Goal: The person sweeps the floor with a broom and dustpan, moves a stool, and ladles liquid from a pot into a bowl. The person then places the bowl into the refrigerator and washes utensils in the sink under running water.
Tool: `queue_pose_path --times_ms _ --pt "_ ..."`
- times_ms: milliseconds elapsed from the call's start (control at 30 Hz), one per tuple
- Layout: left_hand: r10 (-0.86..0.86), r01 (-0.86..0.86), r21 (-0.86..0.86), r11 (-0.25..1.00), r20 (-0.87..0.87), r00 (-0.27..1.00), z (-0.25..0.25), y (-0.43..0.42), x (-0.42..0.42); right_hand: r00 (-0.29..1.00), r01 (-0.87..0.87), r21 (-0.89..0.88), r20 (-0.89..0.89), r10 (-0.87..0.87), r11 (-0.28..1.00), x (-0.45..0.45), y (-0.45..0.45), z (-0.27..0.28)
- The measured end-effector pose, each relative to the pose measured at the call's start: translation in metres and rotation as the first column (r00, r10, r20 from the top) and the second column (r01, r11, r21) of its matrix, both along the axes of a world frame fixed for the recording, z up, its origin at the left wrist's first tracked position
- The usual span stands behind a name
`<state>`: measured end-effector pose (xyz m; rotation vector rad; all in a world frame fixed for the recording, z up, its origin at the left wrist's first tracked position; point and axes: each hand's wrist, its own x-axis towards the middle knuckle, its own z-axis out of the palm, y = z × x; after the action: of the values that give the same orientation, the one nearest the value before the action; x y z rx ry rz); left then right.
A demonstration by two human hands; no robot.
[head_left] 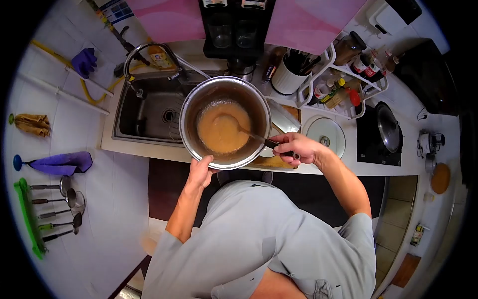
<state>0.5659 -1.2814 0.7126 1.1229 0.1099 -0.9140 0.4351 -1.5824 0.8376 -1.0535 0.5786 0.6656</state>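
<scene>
- A white-tiled kitchen wall (pixel 107 199) flanks a long pale counter (pixel 351 142).
- The deep round silver metal pot (pixel 257 112), holding thin light-brown liquid (pixel 219 133), sits between the hands, at the counter's front.
- Left hand (pixel 200 172): gripping the near rim, thumb uppermost (the fingers beneath are mostly hidden).
- Right hand (pixel 295 147): closed around the black handle of a metal ladle (pixel 258 137), its bowl in the liquid.
- The pot blocks part of the grey steel sink (pixel 130 112); a round clear-glass lid (pixel 336 130) lies beyond the right hand.

Head view (round-edged) looks down past hands (pixel 297 146).
</scene>
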Motion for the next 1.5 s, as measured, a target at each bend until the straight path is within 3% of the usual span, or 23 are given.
queue_pose_path --times_ms 67,133,200,267,400,467,500,567,600,667,800,867,967,1067,1133,1233,1400,1467,1500 --pt "0.059 -0.059 0.009 0.998 0.012 0.998 0.004 -0.019 -0.010 0.996 -0.056 -0.062 0.064 0.060 0.996 -0.015 -0.014 -0.004" --pt "0.056 -0.056 0.010 0.998 0.027 0.998 0.002 -0.032 -0.016 0.983 -0.069 -0.231 0.150 0.106 0.971 -0.024 -0.024 -0.003" --pt "0.062 -0.065 0.034 0.997 0.071 0.996 0.001 -0.046 -0.024 0.977 -0.081 -0.219 0.175 0.121 0.972 -0.038 -0.039 -0.012" --pt "0.089 -0.095 0.061 0.994 0.089 0.992 0.006 -0.060 -0.033 0.959 -0.075 -0.479 0.207 0.196 0.874 -0.048 -0.044 -0.005" --pt "0.109 -0.131 0.134 0.982 0.165 0.980 0.013 -0.075 -0.049 0.902 -0.079 -0.628 0.286 0.324 0.775 -0.063 -0.058 -0.012" --pt "0.107 -0.127 0.101 0.987 0.188 0.976 0.014 -0.080 -0.054 0.819 0.040 -0.761 0.396 0.415 0.648 -0.070 -0.061 -0.022" --pt "0.091 -0.116 0.126 0.985 0.190 0.978 0.013 -0.082 -0.054 0.815 0.044 -0.754 0.407 0.413 0.655 -0.070 -0.063 -0.032" --pt "0.087 -0.116 0.149 0.982 0.190 0.978 0.013 -0.086 -0.057 0.596 0.396 -0.819 0.574 0.562 0.416 -0.069 -0.063 -0.052" --pt "0.085 -0.115 0.163 0.980 0.180 0.980 0.013 -0.088 -0.058 0.596 0.405 -0.811 0.584 0.552 0.422 -0.068 -0.060 -0.053" --pt "0.077 -0.108 0.155 0.982 0.190 0.979 0.012 -0.090 -0.060 0.774 0.263 -0.839 0.478 0.414 0.477 -0.063 -0.048 -0.053" --pt "0.036 -0.074 0.186 0.980 0.201 0.979 0.014 -0.094 -0.058 0.649 0.489 -0.752 0.652 0.392 0.441 -0.056 -0.025 -0.098" --pt "0.010 -0.055 0.215 0.975 0.202 0.979 0.015 -0.093 -0.056 0.672 0.450 -0.765 0.630 0.390 0.461 -0.069 -0.019 -0.102" --pt "-0.007 -0.023 0.167 0.986 0.179 0.984 0.008 -0.090 -0.050 0.746 0.206 -0.871 0.435 0.504 0.446 -0.092 -0.020 -0.073" --pt "-0.028 0.004 0.143 0.990 0.163 0.986 0.000 -0.087 -0.045 0.756 0.201 -0.864 0.436 0.487 0.462 -0.105 -0.032 -0.063" --pt "-0.049 0.025 0.147 0.989 0.161 0.986 0.005 -0.086 -0.045 0.760 0.252 -0.843 0.477 0.441 0.476 -0.099 -0.030 -0.061" --pt "0.000 -0.015 0.100 0.995 0.153 0.988 0.017 -0.093 -0.049 0.726 0.475 -0.767 0.619 0.300 0.432 -0.069 -0.017 -0.072" --pt "-0.023 0.005 0.121 0.993 0.144 0.989 0.013 -0.085 -0.035 0.731 0.403 -0.819 0.557 0.395 0.408 -0.067 -0.006 -0.073" --pt "-0.058 0.042 0.128 0.991 0.126 0.990 0.010 -0.081 -0.032 0.728 0.259 -0.850 0.484 0.486 0.458 -0.082 -0.014 -0.066" --pt "-0.060 0.043 0.120 0.992 0.139 0.989 0.014 -0.081 -0.032 0.754 0.188 -0.894 0.397 0.524 0.407 -0.088 -0.022 -0.061"
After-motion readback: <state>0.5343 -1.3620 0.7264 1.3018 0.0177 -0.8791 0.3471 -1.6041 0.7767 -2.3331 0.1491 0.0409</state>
